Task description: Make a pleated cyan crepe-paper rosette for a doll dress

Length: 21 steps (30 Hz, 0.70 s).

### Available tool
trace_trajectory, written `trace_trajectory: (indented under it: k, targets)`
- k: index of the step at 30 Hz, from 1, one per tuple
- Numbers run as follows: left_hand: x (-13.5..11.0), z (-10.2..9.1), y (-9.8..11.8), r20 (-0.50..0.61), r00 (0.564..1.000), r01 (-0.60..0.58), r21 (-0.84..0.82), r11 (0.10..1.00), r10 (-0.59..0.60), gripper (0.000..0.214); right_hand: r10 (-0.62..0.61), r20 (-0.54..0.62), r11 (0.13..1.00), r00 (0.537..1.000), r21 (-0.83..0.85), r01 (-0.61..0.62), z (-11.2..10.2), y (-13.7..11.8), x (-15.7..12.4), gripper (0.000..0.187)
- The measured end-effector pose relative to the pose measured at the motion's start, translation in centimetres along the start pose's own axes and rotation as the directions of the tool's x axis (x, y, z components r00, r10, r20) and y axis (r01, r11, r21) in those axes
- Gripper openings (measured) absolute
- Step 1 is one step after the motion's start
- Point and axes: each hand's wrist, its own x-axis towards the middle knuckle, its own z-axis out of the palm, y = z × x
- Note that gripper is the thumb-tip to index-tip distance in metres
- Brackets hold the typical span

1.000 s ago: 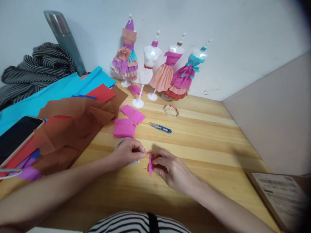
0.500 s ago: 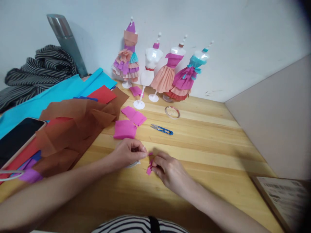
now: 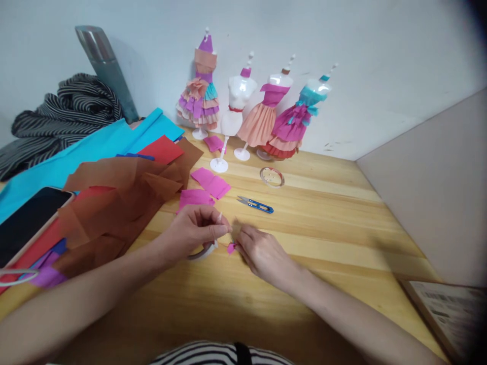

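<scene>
Your left hand [image 3: 194,230] has thumb and forefinger pressed together on a thin pale sliver [image 3: 219,217] that sticks up from the tips. It's too small to say what it is. The other fingers are curled in loosely. Your right hand [image 3: 262,251] is pinching a tiny pink scrap [image 3: 231,248] between its fingertips, low against the table [image 3: 323,228], just right of your left thumb. The two hands nearly meet there, near the front middle of the table.

A tape roll [image 3: 204,251] peeks out from under your left hand. Just beyond your knuckles lie two pink sheets [image 3: 210,182], with the blue snips [image 3: 255,205] to their right and a clear ring [image 3: 272,177] a bit further back. Four little mannequins [image 3: 232,109] stand along the wall, and three of them wear paper dresses. To your left there's crumpled brown paper [image 3: 114,203], a phone [image 3: 26,223] and blue sheets [image 3: 87,149].
</scene>
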Motion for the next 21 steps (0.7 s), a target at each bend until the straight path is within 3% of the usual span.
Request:
trace_trajectory:
  k: [2, 5, 7, 10, 15, 18, 21]
  targets:
    - [-0.5, -0.2, 1.0, -0.005, 1.0, -0.031, 0.007, 1.0, 0.031, 0.035, 0.009, -0.043, 0.998, 0.999, 0.068, -0.006, -0.2, 0.8, 0.5, 0.014]
    - [-1.0, -0.4, 2.2, -0.009, 0.996, -0.092, 0.009, 0.996, 0.093, 0.027, 0.226, -0.17, 0.968, 0.959, 0.15, -0.202, -0.6, 2.4, 2.1, 0.013]
    - [-1.2, -0.5, 2.7, -0.006, 0.992, -0.129, 0.015, 0.992, 0.129, 0.023, 0.299, -0.118, 0.95, 0.947, 0.132, -0.283, -0.8, 3.2, 3.1, 0.012]
    - [-1.4, -0.6, 3.2, -0.001, 0.987, -0.161, 0.026, 0.987, 0.161, 0.02, 0.237, -0.033, 0.968, 0.971, 0.088, -0.234, -0.9, 3.3, 4.0, 0.011]
    - [-1.8, -0.9, 3.6, -0.02, 0.98, -0.198, 0.049, 0.979, 0.199, 0.021, 0.037, 0.017, 0.942, 0.999, 0.333, -0.04, -0.1, 0.5, 4.0, 0.012]
    - [-1.9, -1.0, 3.8, -0.042, 0.974, -0.219, 0.054, 0.974, 0.221, 0.018, 0.0, 0.017, 0.963, 1.0, 0.27, -0.005, 0.4, -0.6, 4.3, 0.009]
    - [-1.8, -1.0, 3.8, -0.039, 0.974, -0.223, 0.032, 0.974, 0.224, 0.017, 0.042, -0.033, 0.981, 0.999, 0.193, -0.035, 0.0, 0.5, 4.5, 0.011]
